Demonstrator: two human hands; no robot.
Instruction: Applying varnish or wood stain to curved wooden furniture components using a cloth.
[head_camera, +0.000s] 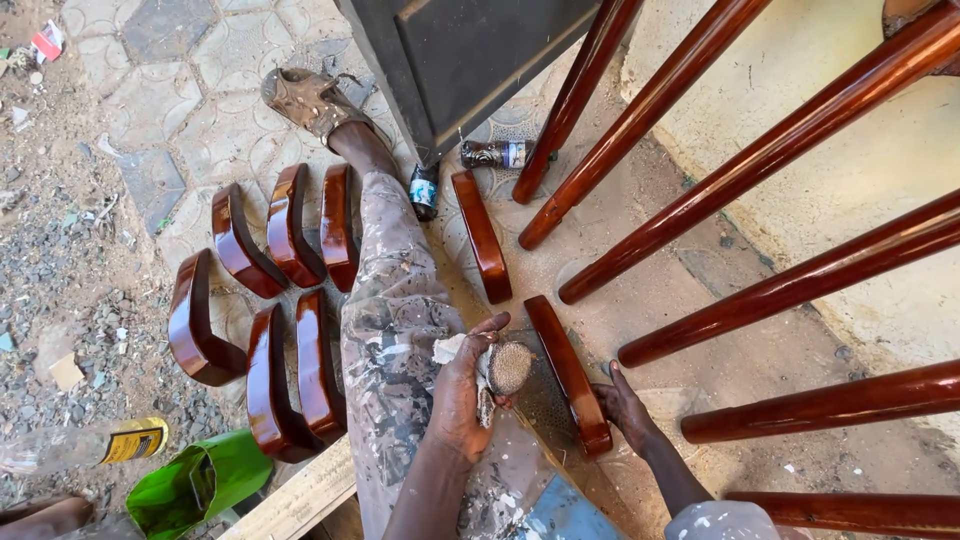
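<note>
Down on the sandy ground (700, 300), the left hand (462, 390) is closed around a stained rag pad (507, 367) (its tip against the wood), while the right hand (620, 405), fingers loosely spread, steadies a varnished curved wooden piece (567, 370) lying beside the paint-spattered trouser leg (395, 320).

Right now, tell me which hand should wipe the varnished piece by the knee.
Left hand: it already grips the rag pad right beside the varnished piece. The right hand holds no cloth and rests against that piece, steadying it.

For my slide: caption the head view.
Left hand holds a rag while right hand steadies a varnished wooden piece on the ground.
</note>
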